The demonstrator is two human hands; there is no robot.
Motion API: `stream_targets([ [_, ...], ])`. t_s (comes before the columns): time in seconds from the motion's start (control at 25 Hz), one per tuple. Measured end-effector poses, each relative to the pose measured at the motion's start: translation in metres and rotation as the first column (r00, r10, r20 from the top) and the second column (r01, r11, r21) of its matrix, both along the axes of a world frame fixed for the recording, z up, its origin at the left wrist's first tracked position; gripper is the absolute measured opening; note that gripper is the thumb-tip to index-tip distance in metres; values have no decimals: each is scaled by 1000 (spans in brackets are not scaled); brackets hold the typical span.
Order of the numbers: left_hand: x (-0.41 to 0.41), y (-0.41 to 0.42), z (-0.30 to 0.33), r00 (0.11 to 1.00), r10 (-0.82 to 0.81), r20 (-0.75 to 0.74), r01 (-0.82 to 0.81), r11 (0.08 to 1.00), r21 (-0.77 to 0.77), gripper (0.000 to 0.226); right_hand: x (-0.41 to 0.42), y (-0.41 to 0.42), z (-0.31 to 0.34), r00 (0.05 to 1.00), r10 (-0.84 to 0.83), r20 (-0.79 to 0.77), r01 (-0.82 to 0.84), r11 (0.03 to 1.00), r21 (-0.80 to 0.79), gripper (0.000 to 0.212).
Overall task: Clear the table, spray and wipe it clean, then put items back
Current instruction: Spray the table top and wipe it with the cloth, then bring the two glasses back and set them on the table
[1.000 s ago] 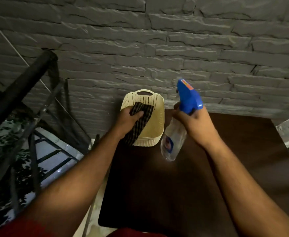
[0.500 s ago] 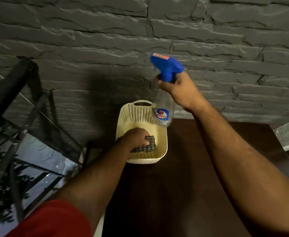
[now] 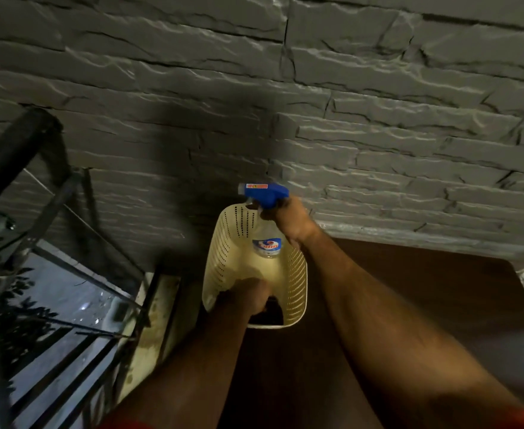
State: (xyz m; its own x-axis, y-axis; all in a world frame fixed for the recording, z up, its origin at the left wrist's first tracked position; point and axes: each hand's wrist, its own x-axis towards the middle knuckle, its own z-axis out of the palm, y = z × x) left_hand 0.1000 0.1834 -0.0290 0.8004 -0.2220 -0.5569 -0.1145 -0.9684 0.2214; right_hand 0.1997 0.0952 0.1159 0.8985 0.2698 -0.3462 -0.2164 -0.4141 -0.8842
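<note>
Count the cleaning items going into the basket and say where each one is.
2. The spray bottle is upright at the far end of the basket, held by the right hand. The dark cloth is at the near end under the left hand. Others could be hidden beneath.

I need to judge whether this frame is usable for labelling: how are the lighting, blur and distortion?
Head view: dim, warm light; a dark shadow falls on the stone wall above the basket. Left hand and the cloth under it are smeared by motion; the spray bottle in the right hand is sharper. Wide-angle bending curves the wall courses.
</note>
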Motion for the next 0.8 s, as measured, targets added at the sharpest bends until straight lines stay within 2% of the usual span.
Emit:
stream_targets([
  [0.16, -8, -1, -10, 997, 71, 22, -70, 996, -53, 18, 11, -2, -22, 998, 12, -67, -10, 999, 35, 41],
  [0.4, -9, 1, 11, 978, 117, 172, -79, 974, -212, 36, 10, -11, -23, 990, 1, -142, 17, 992, 125, 37],
  [0.48, -8, 1, 23, 960, 137, 243, -77, 968, -241, 43, 5, -18, -22, 995, 23, -97, -16, 997, 73, 38],
  [0.6, -9, 1, 36, 945, 165, 281, -95, 964, -247, 47, -11, -31, -17, 996, 94, 10, -93, 993, -70, 57],
  [0.68, -13, 1, 45, 942, 192, 275, -123, 961, -249, 47, -24, -42, -11, 991, 113, 75, -105, 990, -99, 66],
  [0.8, -28, 2, 70, 928, 232, 291, -141, 943, -300, 44, -56, -60, 3, 974, 109, 197, -80, 986, -146, 61],
])
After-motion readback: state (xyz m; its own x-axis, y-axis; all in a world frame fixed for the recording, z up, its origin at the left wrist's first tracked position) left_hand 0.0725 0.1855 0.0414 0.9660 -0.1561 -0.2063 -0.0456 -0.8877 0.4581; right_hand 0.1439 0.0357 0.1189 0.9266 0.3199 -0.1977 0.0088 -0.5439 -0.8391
